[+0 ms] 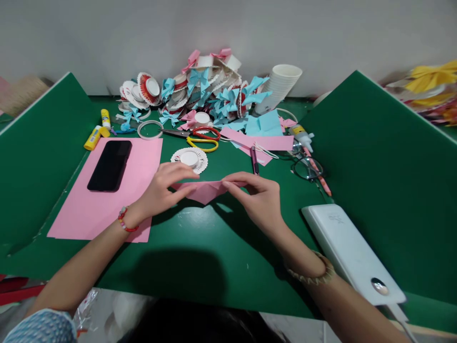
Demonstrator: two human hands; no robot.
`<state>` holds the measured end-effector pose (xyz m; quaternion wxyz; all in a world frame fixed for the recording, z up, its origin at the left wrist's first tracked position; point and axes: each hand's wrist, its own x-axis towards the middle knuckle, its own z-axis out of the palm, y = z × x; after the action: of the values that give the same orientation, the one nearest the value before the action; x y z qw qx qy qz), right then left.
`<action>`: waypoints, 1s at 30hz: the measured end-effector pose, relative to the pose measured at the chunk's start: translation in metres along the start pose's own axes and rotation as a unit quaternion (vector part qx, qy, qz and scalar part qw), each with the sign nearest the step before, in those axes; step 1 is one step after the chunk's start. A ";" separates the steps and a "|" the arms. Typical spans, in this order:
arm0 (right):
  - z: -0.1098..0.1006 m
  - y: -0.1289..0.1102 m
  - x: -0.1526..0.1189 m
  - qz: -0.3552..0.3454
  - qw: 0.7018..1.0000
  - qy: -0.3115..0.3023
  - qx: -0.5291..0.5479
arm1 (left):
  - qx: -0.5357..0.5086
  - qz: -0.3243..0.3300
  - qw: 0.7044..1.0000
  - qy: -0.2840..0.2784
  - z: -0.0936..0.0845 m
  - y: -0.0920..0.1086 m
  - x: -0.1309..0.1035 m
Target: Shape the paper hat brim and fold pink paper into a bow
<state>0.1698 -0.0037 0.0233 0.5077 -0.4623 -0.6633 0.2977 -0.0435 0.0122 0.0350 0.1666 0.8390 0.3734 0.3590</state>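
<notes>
A small piece of folded pink paper point(205, 192) is held up above the green table, with a point hanging down at its middle. My right hand point(259, 195) pinches its right end between thumb and fingers. At the left end, my left hand point(167, 188) has its thumb against the near side and its fingers stretched over the top edge, loosely around it. Just beyond lies a white scalloped paper disc point(174, 158) with a round cup base point(189, 159) on it. Scissors point(203, 139) with red and yellow handles rest behind that, blades pointing left.
Pink sheets point(143, 157) lie at left under a black phone point(110, 166). Glue sticks point(93, 137), a tape ring point(150, 129), a pen point(254, 159), glasses point(309, 167) and a white power bank point(352, 252) surround the hands. Paper bows point(198, 81) and stacked cups point(282, 83) stand behind; green partitions point(385, 181) flank the table.
</notes>
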 end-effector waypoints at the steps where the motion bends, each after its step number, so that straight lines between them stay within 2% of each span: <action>1: 0.001 0.000 0.000 0.001 1.000 -0.008 -0.004 | -0.005 0.002 1.000 -0.008 0.002 0.002 -0.001; 6: 0.000 0.003 0.001 0.001 0.998 -0.011 -0.056 | -0.033 -0.045 0.998 0.009 0.002 -0.001 -0.001; 9: -0.003 0.007 0.003 0.025 0.996 0.014 -0.080 | -0.037 -0.081 0.996 0.011 -0.002 -0.003 0.001; 12: -0.006 0.014 0.006 0.065 0.993 0.064 -0.069 | -0.104 -0.162 0.981 0.040 -0.003 -0.007 0.003; 14: -0.006 0.019 0.007 0.088 0.992 0.078 -0.039 | -0.203 -0.246 0.946 0.054 -0.001 -0.010 0.003; 15: -0.004 0.022 0.007 0.093 0.993 0.067 -0.015 | -0.257 -0.287 0.921 0.053 0.001 -0.011 0.003; 18: 0.004 0.028 0.006 0.112 0.989 -0.027 0.097 | -0.380 -0.361 0.850 0.048 0.010 -0.013 0.001; 20: 0.011 0.029 0.003 0.145 0.968 -0.088 0.187 | -0.409 -0.371 0.833 0.042 0.017 -0.013 -0.001; 22: 0.017 0.029 0.000 0.173 0.945 -0.121 0.250 | -0.402 -0.369 0.837 0.025 0.023 -0.012 -0.004; 24: 0.020 0.027 -0.003 0.189 0.935 -0.123 0.273 | -0.366 -0.356 0.860 0.005 0.027 -0.010 -0.005; 27: 0.022 0.026 -0.005 0.202 0.941 -0.077 0.261 | -0.267 -0.297 0.917 -0.018 0.029 -0.001 -0.007; 30: 0.024 0.026 -0.007 0.216 0.946 -0.024 0.241 | -0.155 -0.192 0.967 -0.060 0.030 0.010 -0.009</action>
<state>0.1558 0.0018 -0.0089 0.5112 -0.4513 -0.4677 0.5624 -0.0211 -0.0022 0.0159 0.3825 0.7351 0.4571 0.3230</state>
